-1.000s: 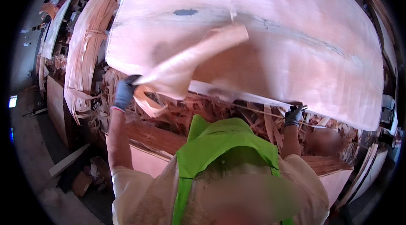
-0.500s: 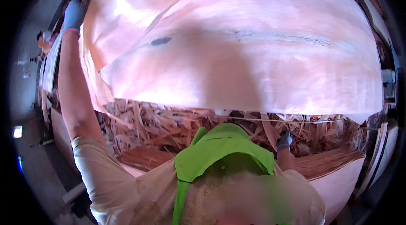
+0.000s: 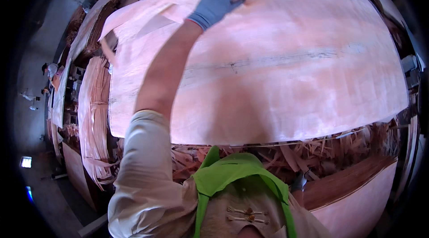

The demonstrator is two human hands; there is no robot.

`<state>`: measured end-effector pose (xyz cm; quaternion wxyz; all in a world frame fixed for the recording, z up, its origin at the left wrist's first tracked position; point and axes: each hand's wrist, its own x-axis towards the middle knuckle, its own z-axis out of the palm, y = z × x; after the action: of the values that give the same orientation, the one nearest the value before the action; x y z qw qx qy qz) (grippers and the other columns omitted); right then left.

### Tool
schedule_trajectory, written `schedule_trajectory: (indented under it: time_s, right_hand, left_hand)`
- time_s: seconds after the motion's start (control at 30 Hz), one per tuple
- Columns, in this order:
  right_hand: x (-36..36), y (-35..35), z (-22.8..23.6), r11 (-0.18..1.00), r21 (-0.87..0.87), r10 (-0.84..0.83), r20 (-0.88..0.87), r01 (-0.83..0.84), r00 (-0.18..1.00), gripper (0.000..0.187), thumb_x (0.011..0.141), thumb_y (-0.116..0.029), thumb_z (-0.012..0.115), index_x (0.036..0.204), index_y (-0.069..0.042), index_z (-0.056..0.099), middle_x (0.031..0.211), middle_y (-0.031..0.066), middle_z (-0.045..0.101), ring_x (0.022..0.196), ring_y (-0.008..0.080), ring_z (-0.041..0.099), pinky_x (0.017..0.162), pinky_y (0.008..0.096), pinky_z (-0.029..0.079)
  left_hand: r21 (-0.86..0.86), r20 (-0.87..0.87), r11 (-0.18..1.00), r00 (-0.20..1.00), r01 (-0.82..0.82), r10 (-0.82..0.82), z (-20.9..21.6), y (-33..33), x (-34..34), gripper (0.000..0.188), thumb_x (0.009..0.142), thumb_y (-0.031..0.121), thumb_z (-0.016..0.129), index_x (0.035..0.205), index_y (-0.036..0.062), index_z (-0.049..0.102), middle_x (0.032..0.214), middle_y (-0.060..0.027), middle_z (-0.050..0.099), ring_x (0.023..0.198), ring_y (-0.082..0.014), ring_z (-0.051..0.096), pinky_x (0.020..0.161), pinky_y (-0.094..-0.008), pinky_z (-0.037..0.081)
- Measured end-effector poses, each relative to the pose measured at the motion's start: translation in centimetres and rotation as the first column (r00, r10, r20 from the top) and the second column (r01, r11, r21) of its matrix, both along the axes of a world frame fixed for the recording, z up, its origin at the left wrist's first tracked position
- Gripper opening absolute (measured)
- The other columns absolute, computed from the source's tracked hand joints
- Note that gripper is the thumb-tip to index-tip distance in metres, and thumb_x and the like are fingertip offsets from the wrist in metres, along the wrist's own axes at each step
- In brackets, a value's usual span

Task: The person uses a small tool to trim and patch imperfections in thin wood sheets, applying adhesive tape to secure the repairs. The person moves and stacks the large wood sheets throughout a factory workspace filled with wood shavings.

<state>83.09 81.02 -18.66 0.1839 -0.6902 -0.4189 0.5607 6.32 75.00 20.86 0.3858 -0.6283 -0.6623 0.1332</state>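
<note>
A wide sheet of pale pinkish wood veneer (image 3: 286, 90) lies before me, with a dark, rough streak across it. My left hand (image 3: 216, 5), in a blue-grey glove, is over the far part of the sheet. Its fingers are spread. Beside its wrist a loose, curled piece of veneer (image 3: 129, 19) runs to the sheet's left edge; I cannot tell whether the hand touches it. Low on the right, my right hand (image 3: 297, 183), also gloved, is close to my body by the veneer scraps. Its fingers are mostly hidden, and a small pale shape shows at it.
Torn veneer strips (image 3: 330, 146) fill the gap between the sheet and me. A veneer stack (image 3: 353, 184) stands at the near right. Another stack with ragged edges (image 3: 94, 108) is on the left. Far left, a person (image 3: 52, 70) is beyond more stacks.
My left hand has swung from the far left edge inward over the sheet, its fingers now spread. The large loose veneer at left has shifted, baring the left stack. My right hand has drawn nearer my body.
</note>
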Motion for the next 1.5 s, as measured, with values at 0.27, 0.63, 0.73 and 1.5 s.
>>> schedule_trajectory:
  time_s: [0.27,0.63,0.73,1.5]
  right_hand:
    - [-0.2,-1.9,4.7,0.37,-0.07,0.658,0.724,-0.926,0.208,0.025,0.08,-0.017,0.06,0.102,-0.006,0.059,0.099,0.0166,0.062,0.084,0.0328,0.06,0.071,0.041,0.05]
    - [-19.6,-5.5,7.9,-0.378,-0.055,0.883,0.28,-0.924,-0.378,0.027,0.078,-0.02,0.06,0.102,-0.006,0.059,0.097,0.0191,0.062,0.085,0.0361,0.06,0.073,0.044,0.049]
    - [-23.6,-9.7,7.3,-0.566,-0.086,0.799,0.189,-0.82,-0.571,0.028,0.078,-0.021,0.061,0.102,-0.006,0.059,0.096,0.0198,0.062,0.086,0.0371,0.06,0.073,0.0449,0.049]
    - [-26.3,-29.5,-46.3,-0.846,-0.416,0.227,0.282,-0.332,-0.932,0.029,0.083,-0.024,0.05,0.092,0.001,0.064,0.09,0.0271,0.062,0.085,0.0435,0.059,0.074,0.0486,0.047]
  left_hand:
    - [0.024,0.183,0.724,0.715,-0.689,0.674,-8.6,-0.7,-3.1,0.054,0.09,0.018,0.04,0.141,0.0295,0.029,0.15,-0.0076,0.021,0.136,-0.0254,0.026,0.107,-0.0581,0.014]
    - [0.231,0.891,0.922,0.449,-0.311,-0.071,-19.4,-24.3,33.6,0.048,0.075,0.019,0.059,0.121,0.0086,0.052,0.13,-0.0178,0.047,0.119,-0.0319,0.047,0.099,-0.0484,0.038]
    - [-0.339,0.938,0.778,-0.253,-0.53,0.236,-25.8,-33.4,46.1,0.055,0.077,0.019,0.057,0.13,0.0076,0.045,0.129,-0.0182,0.048,0.114,-0.03,0.051,0.094,-0.0412,0.042]
    - [-0.804,0.566,0.038,-0.784,-0.593,-0.253,-52.0,-38.8,70.5,0.041,0.083,0.021,0.05,0.12,0.0037,0.049,0.117,-0.0165,0.053,0.108,-0.033,0.049,0.098,-0.0474,0.035]
